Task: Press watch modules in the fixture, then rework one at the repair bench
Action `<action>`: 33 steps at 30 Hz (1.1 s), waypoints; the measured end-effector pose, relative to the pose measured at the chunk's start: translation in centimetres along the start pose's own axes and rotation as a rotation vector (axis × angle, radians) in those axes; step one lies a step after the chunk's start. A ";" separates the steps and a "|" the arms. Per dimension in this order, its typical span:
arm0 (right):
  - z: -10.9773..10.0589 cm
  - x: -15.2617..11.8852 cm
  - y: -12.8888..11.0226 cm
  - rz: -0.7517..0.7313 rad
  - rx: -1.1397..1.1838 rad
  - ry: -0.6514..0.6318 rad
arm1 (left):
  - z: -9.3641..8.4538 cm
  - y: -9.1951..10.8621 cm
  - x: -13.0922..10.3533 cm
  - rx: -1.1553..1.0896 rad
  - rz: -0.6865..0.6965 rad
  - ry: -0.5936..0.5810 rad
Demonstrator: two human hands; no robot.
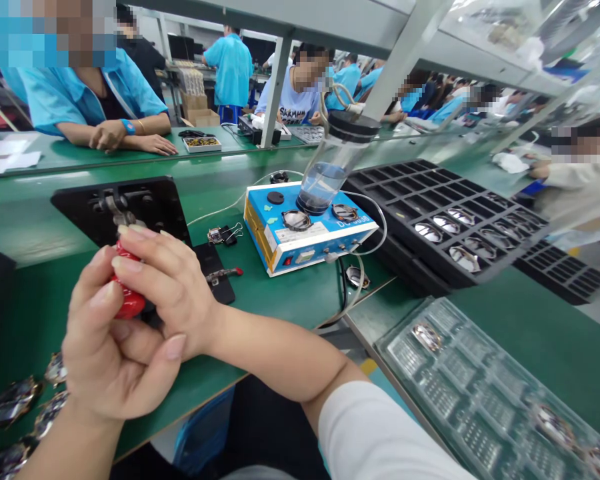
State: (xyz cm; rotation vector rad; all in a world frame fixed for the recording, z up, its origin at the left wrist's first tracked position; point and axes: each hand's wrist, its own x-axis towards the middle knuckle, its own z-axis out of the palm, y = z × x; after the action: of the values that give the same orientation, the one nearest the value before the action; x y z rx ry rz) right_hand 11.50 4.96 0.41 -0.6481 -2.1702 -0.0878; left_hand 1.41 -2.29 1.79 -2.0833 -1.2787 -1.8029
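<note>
Green workbench [295, 297], pale overhead shelf [340, 20]

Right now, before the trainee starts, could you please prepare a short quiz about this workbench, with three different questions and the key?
1. Which colour is the handle that the left hand and the right hand grip?
2. True or false: the clear cylinder with a dark cap stands on the blue box.
3. In the picture, where is the black compartment tray relative to the blue box?
A) To its left
B) To its right
C) On top of it

Key: 1. Red. 2. True. 3. B.
</note>
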 end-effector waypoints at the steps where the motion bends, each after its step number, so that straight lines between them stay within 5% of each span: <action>1: 0.2 -0.1 0.0 0.003 0.001 0.019 | 0.0 0.0 0.0 -0.005 0.003 -0.001; 9: 0.4 -0.5 0.2 -0.029 0.005 0.108 | 0.1 -0.2 0.0 -0.005 0.013 -0.009; 20: 0.0 -0.1 0.0 -0.002 -0.013 -0.058 | 0.0 -0.1 0.1 0.006 0.006 -0.009; 28: 0.0 -0.4 0.2 -0.035 -0.005 0.029 | 0.0 -0.1 0.0 -0.006 0.010 -0.021; 33: 0.5 -0.5 0.4 -0.044 -0.006 -0.035 | 0.0 -0.1 0.0 0.001 -0.001 -0.013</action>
State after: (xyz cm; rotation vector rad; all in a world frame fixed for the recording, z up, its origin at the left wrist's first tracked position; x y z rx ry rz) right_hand 11.58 5.26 -0.34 -0.6099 -2.2192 -0.1070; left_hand 1.31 -2.23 1.69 -2.0969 -1.2838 -1.7915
